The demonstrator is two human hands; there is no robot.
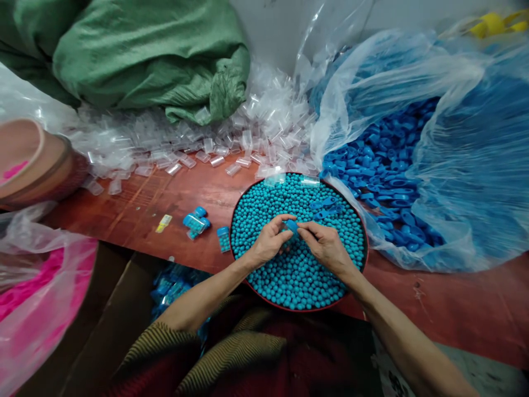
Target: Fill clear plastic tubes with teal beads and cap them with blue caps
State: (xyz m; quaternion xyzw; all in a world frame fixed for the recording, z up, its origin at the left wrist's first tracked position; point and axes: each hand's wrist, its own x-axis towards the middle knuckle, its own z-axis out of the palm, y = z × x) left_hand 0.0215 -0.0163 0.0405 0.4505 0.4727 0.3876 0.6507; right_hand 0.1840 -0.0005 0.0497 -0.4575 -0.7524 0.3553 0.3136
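Note:
Over a round tray [365, 242] full of turquoise beads [289, 286], my two hands meet. My left hand [270, 241] is closed, thumb and fingers curled around a small clear container that they mostly hide. A blue cap [291, 225] shows at its end, and my right hand [324, 245] pinches that cap between thumb and fingertips. Several loose blue caps [325, 207] lie on the beads at the upper right. Clear empty containers [309, 181] rest at the tray's far edge. A capped container of beads [223, 239] stands beside the tray on the left.
More filled containers [196, 221] lie on the red table [124, 215]. Clear containers [264, 127] pile up behind, below a green sack [152, 55]. An open plastic bag [454, 165] of blue caps is at right. Bowls [37, 165] and a bag of pink pieces [45, 298] are left.

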